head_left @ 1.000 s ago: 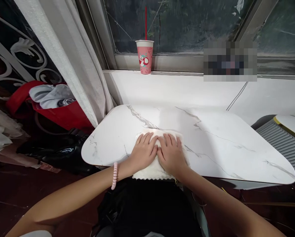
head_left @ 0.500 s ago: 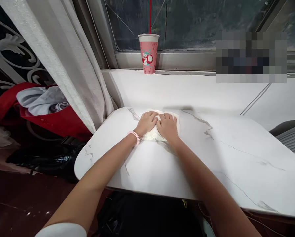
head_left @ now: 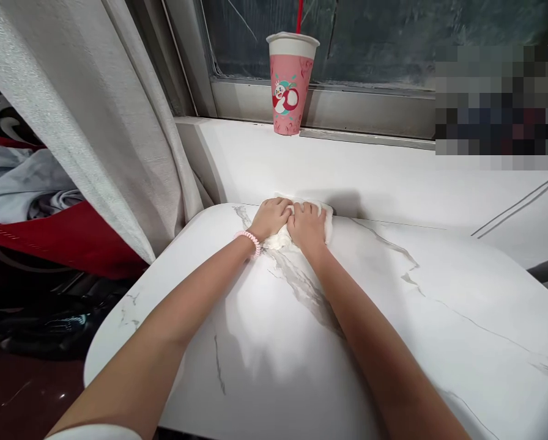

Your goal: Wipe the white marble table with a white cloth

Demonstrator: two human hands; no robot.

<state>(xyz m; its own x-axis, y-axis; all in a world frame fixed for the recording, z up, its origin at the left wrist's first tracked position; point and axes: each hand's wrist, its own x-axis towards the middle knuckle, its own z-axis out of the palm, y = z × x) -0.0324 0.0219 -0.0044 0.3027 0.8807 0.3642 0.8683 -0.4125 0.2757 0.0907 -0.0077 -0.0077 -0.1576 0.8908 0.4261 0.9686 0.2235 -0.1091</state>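
Observation:
A white cloth (head_left: 281, 239) lies bunched near the back edge of the white marble-patterned table (head_left: 265, 342). My left hand (head_left: 271, 218), with a pink coil band at the wrist, presses on its left part, fingers bent over the fabric. Beside it, almost touching, my right hand (head_left: 307, 225) grips the cloth's right part, its fingers curled and slightly apart. The far edge of the cloth reaches the foot of the white wall. Both palms and the fabric under them are hidden.
A pink paper cup (head_left: 291, 85) with a red straw stands on the window ledge above the table. At left hangs a pale curtain (head_left: 113, 116), with a red bag (head_left: 85, 244) holding grey-white fabric behind it. A blurred patch covers the upper right.
Both hands and the cloth have slid a little farther toward the wall. The view has come closer to the table, so the cup looks larger.

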